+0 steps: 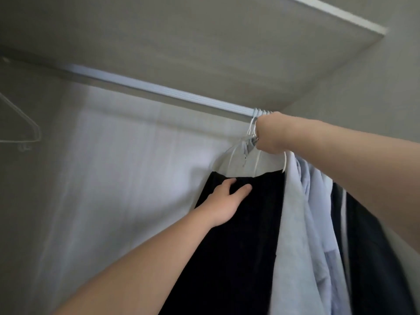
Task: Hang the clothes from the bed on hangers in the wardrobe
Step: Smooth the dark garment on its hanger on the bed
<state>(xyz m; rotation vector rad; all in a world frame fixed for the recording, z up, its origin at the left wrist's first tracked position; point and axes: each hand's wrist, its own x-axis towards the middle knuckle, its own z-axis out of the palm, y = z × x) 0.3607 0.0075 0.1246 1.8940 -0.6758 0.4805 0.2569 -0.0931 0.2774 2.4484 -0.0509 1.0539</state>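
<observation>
A black garment (238, 235) hangs folded over the bar of a white hanger (234, 160) at the right end of the wardrobe rail (159, 89). My left hand (225, 201) holds the garment's top edge, thumb in front and fingers behind the cloth. My right hand (270, 135) grips the necks of the white hangers just under the rail. Beside it, to the right, hang a light blue shirt (302, 223) and a dark garment (375, 258).
An empty clear hanger (25, 130) hangs at the far left of the rail. A shelf board (204, 42) runs close above the rail. The white back wall (125, 178) shows behind the bare middle stretch of rail.
</observation>
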